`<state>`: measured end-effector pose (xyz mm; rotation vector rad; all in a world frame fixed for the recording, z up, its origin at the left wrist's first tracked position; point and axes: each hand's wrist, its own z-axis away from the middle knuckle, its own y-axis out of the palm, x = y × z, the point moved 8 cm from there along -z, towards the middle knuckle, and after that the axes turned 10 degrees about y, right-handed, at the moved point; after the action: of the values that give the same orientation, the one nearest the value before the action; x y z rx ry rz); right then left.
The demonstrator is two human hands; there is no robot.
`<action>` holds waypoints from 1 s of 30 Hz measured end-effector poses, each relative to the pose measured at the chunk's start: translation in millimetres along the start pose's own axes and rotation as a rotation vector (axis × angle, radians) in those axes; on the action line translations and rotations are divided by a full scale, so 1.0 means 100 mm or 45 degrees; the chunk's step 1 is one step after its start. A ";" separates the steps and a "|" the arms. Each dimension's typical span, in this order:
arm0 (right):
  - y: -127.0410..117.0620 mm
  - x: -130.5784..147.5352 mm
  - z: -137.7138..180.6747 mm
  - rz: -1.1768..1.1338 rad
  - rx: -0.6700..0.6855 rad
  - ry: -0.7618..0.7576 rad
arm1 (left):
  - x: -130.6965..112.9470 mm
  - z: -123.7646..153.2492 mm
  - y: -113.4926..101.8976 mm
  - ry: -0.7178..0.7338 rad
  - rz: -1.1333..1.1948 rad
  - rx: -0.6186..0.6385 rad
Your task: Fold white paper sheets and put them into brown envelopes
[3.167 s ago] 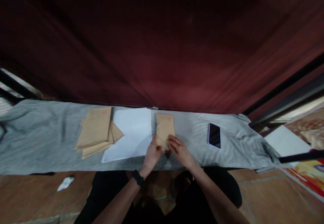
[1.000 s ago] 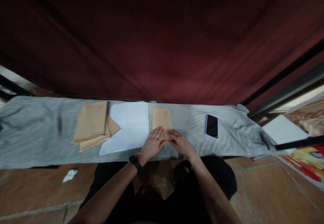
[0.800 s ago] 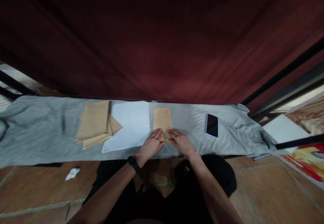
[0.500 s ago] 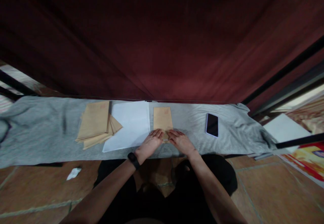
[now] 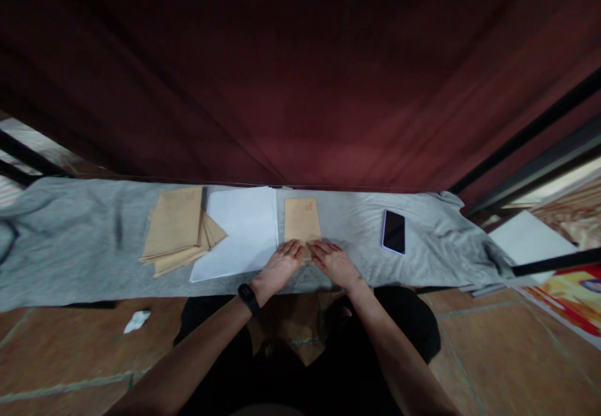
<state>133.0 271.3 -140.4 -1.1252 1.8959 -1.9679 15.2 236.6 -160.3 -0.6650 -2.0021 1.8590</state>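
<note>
A small brown paper envelope with a reddish printed mark near its top right lies upright in front of me on the grey cloth. My left hand rests on its lower left part, fingers laid flat across the paper. On the lower right part lies my right hand, its fingers flat too and pointing toward the left ones. Both sets of fingertips nearly meet over the bottom end, which they partly cover. Just left of my left hand are white paper sheets. A dark band sits on my left wrist.
Farther left, a stack of brown envelopes overlaps the white sheets. A phone with a pale purple edge lies to the right. Grey cloth covers the narrow bench, against a dark red panel. A crumpled tissue is on the tiled floor.
Almost nothing differs. Both hands stay on the lower end of the envelope, with only a very slight shift of the fingers.
</note>
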 end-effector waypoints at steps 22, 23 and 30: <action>0.00 -0.17 -0.09 -0.386 0.007 0.093 | 0.34 -0.79 0.19 0.002 0.121 -0.064; 0.00 -0.17 -0.09 -0.389 0.014 0.094 | 0.38 -0.84 0.20 -0.007 0.117 -0.064; 0.02 -0.17 -0.06 -0.398 0.041 0.082 | 0.72 -1.11 0.17 -0.143 0.053 -0.203</action>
<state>140.6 285.8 -148.0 -1.4405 1.8014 -2.2079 16.8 369.7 -171.9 -0.6635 -2.2429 1.8103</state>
